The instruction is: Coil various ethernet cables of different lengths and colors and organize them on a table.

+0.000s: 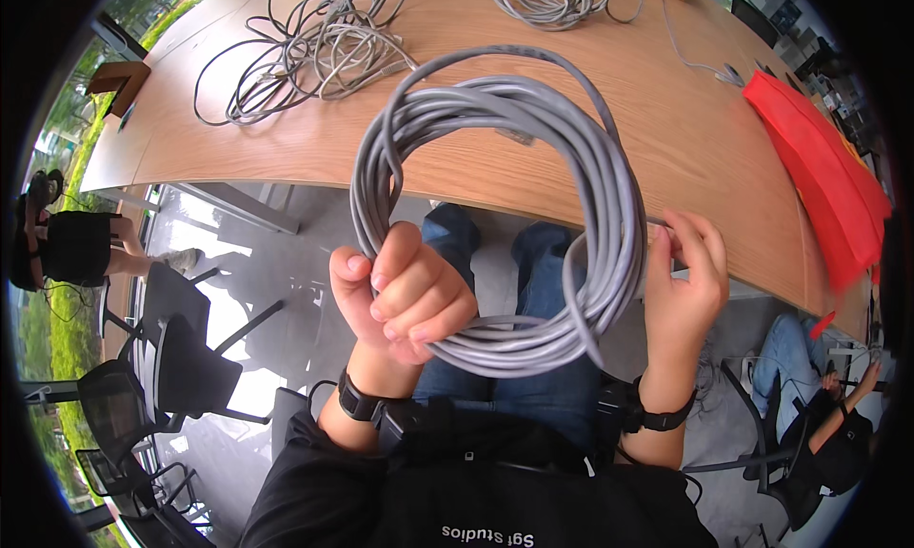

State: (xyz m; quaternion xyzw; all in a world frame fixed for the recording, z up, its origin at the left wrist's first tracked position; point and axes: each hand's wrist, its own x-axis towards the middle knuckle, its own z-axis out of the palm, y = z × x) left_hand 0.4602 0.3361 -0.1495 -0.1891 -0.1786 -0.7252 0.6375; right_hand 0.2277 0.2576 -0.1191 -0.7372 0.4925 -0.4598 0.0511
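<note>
A thick coil of grey cable [493, 94] is held up above my lap, in front of the wooden table's near edge. My left hand [414, 291] is closed in a fist around the coil's lower left side. To the right of the coil is my right hand [685, 262], its thumb and forefinger pinched on a thin dark piece, seemingly part of the cable. One loop stands out above the rest of the coil, and a short length crosses it at the lower right. A small connector [515, 137] shows through the ring, over the tabletop.
Tangled grey cables [321, 55] lie at the table's far left, another bundle [550, 2] at its far edge. A red bag [821, 176] lies at the right. Black chairs [186, 355] stand on the left. One person [821, 419] sits at the right; another [78, 248] is at far left.
</note>
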